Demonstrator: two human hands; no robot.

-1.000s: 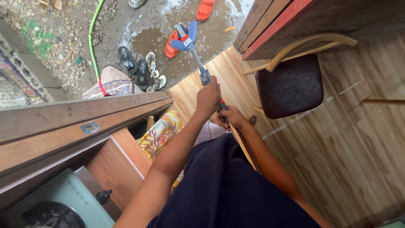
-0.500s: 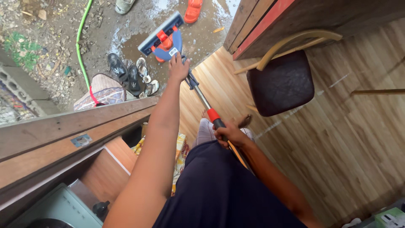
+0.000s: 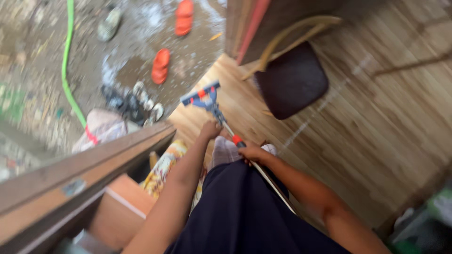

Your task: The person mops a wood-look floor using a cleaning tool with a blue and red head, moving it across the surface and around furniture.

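I hold a flat mop with both hands. Its blue head (image 3: 201,96), with red parts, hangs just above the wooden floor (image 3: 358,117) near the doorway. My left hand (image 3: 210,129) grips the metal shaft low down, close to the head. My right hand (image 3: 251,152) holds the shaft (image 3: 225,127) just below its red collar, near my dark trousers. The frame is blurred by motion.
A dark-cushioned wooden chair (image 3: 292,80) stands to the right of the mop. Outside lie wet ground, orange sandals (image 3: 161,66), dark sandals and a green hose (image 3: 67,70). A wooden ledge (image 3: 84,164) runs along my left, with patterned cloth (image 3: 165,164) below it.
The mop head has come back from over the wet ground outside to above the wooden floor inside. My left arm has pulled in along the shaft. The camera has swung.
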